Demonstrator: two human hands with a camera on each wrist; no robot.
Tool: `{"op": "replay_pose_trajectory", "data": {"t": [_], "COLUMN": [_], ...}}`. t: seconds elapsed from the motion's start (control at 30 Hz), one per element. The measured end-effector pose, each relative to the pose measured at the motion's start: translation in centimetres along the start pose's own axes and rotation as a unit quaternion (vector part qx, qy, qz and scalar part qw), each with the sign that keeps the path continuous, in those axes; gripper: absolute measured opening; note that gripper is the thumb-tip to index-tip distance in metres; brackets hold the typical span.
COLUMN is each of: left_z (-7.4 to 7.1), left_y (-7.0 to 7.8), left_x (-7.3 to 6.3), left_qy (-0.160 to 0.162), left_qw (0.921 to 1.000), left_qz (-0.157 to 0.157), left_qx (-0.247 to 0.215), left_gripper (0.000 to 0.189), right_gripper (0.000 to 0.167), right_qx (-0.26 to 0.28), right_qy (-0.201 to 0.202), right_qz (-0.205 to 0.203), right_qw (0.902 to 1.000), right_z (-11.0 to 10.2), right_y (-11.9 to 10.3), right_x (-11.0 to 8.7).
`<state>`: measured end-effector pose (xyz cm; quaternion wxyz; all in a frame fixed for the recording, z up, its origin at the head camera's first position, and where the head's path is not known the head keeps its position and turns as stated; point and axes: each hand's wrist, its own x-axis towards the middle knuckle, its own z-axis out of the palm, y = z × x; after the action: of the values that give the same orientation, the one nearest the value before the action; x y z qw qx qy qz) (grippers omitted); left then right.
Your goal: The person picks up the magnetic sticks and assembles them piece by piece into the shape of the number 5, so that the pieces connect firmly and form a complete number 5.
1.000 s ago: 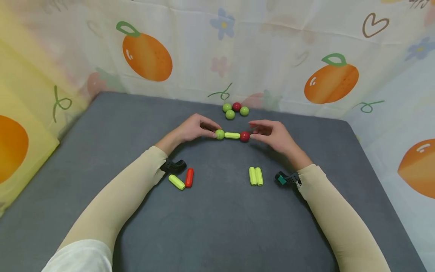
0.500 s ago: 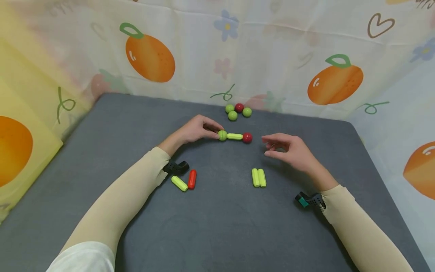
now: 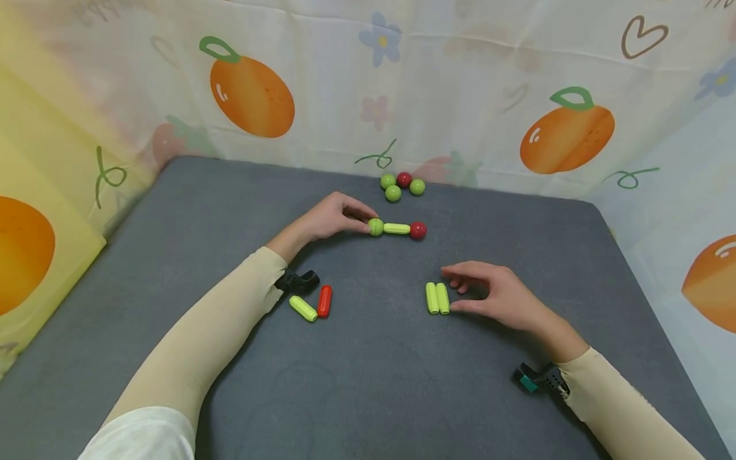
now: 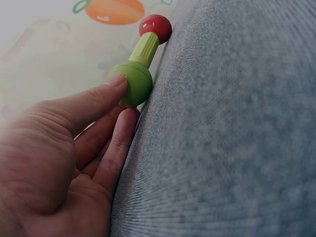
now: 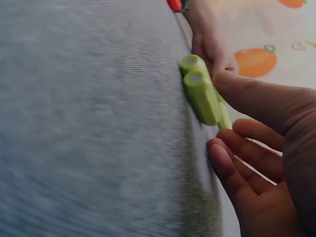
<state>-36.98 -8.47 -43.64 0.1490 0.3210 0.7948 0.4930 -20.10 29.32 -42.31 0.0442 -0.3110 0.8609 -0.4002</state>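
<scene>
Left hand (image 3: 336,218) pinches the green ball (image 4: 133,84) between thumb and fingers; ball sits at the left end of a yellow-green bar (image 3: 397,228), red ball (image 3: 418,230) on its right end, mid-surface. Right hand (image 3: 499,295) has thumb and fingers spread, just right of the paired rods (image 3: 443,298); thumb contact: can't tell. Risks: rods lie side by side touching, so a careless grab could drag both or roll one off; a tug by the left hand could pop the bar's joints if loosely fitted. Surface (image 3: 368,383) is dark grey, cloth-like. Near left: yellow-green rod (image 3: 303,308) and red rod (image 3: 324,301). Far: a loose ball cluster (image 3: 393,193), three green, one red; a bump could set them rolling. Fruit-printed cloth (image 3: 448,70) hangs behind, yellower at left.
</scene>
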Motion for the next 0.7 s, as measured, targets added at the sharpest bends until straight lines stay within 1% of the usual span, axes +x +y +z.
{"op": "replay_pose_trajectory", "data": {"t": [0.23, 0.37, 0.53, 0.7], "left_z": [-0.03, 0.02, 0.04, -0.07], "left_y": [0.07, 0.08, 0.0, -0.04], "left_x": [0.05, 0.0, -0.02, -0.06], "left_qy": [0.004, 0.0, 0.001, 0.002], "left_qw": [1.0, 1.0, 1.0, 1.0], "left_qz": [-0.003, 0.002, 0.002, 0.004], "left_qx": [0.002, 0.001, 0.005, 0.008], "left_gripper": [0.032, 0.032, 0.032, 0.031], "right_gripper": [0.058, 0.057, 0.053, 0.05], "right_qx": [-0.029, -0.057, -0.078, -0.084], "right_qy": [-0.007, -0.004, -0.004, -0.002], "right_qz": [0.004, 0.006, -0.006, -0.016], "right_qw": [0.9996, 0.9983, 0.9969, 0.9963], "right_z": [0.57, 0.74, 0.83, 0.9], "right_y": [0.14, 0.16, 0.14, 0.2], "right_x": [-0.23, -0.2, -0.14, 0.05]}}
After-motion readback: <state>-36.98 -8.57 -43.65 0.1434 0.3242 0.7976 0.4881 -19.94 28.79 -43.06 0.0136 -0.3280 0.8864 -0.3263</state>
